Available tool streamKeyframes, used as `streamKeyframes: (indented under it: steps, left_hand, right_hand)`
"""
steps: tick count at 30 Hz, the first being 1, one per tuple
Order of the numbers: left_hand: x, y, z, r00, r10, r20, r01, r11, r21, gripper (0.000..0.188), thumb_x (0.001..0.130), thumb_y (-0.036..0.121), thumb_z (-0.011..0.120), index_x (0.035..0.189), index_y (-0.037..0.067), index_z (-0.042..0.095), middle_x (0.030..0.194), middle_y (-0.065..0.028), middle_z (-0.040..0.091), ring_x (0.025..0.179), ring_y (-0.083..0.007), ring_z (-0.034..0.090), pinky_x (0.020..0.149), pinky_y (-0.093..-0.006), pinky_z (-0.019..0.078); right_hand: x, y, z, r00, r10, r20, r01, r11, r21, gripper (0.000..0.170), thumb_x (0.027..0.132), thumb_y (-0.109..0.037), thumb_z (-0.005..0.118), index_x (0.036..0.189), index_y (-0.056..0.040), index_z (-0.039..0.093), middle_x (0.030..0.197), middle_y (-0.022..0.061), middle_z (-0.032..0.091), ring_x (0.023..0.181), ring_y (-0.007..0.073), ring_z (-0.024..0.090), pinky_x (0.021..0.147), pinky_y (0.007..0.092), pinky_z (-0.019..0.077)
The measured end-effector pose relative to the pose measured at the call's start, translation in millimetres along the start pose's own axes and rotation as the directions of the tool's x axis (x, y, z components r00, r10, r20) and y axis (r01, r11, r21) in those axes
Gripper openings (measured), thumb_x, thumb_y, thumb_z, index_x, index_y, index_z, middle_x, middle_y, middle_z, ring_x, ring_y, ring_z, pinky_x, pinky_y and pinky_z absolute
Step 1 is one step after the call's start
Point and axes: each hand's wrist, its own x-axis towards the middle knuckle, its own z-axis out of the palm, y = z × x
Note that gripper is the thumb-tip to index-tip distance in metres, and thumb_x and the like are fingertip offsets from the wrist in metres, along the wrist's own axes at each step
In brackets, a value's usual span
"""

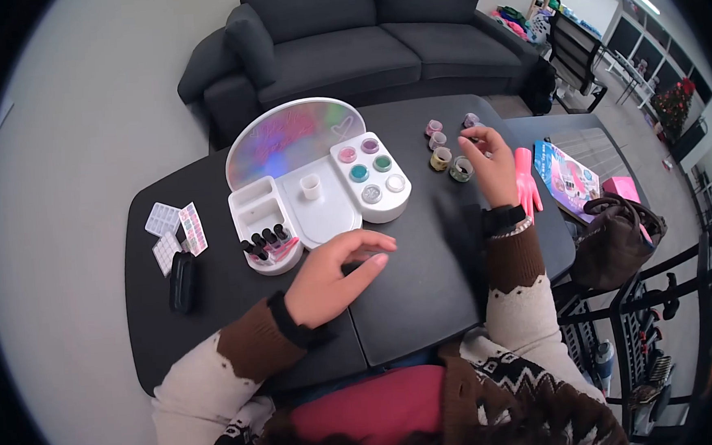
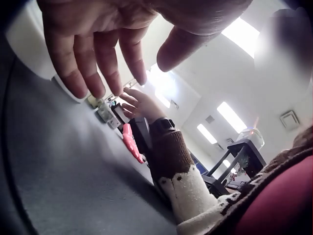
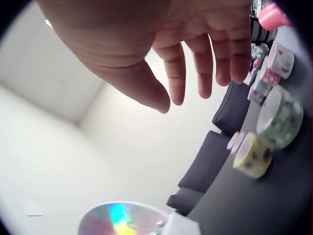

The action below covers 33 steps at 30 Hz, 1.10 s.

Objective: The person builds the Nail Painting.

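Note:
My left hand (image 1: 339, 276) hovers over the near middle of the black table, fingers loosely bent, holding nothing. Just beyond it stands a white toy manicure station (image 1: 285, 198) with a shiny iridescent back panel (image 1: 294, 136). Its right part carries several glitter pots (image 1: 359, 173); a small white cup (image 1: 311, 187) sits in the middle. Black-capped nail polish bottles (image 1: 267, 242) stand at its front left. My right hand (image 1: 493, 165) hangs, empty and relaxed, beside several patterned tape rolls, among them a green one (image 3: 281, 117) and a yellow one (image 3: 253, 155).
A pink hand model (image 1: 525, 181) lies right of my right hand. Sticker sheets (image 1: 193, 228) and a black case (image 1: 183, 282) are at the left. Farther right are a colourful box (image 1: 565, 173) and a dark bag (image 1: 618, 243). A grey sofa (image 1: 345, 52) stands behind the table.

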Motion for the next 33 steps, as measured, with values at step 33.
streamKeyframes:
  steps: [33]
  left_hand:
    - [40.6, -43.6, 31.0, 0.881, -0.155, -0.447, -0.051, 0.908, -0.416, 0.041, 0.104, 0.01, 0.074, 0.141, 0.0, 0.058, 0.115, -0.0103, 0.075, 0.1, -0.0131, 0.074, 0.081, -0.0267, 0.0586]
  right_hand:
    - [-60.7, -97.2, 22.1, 0.501, -0.489, 0.714, 0.517, 0.831, 0.206, 0.021, 0.076, -0.019, 0.097, 0.092, -0.0115, 0.085, 0.143, 0.0119, 0.065, 0.123, 0.0293, 0.061, 0.107, 0.0449, 0.0501]
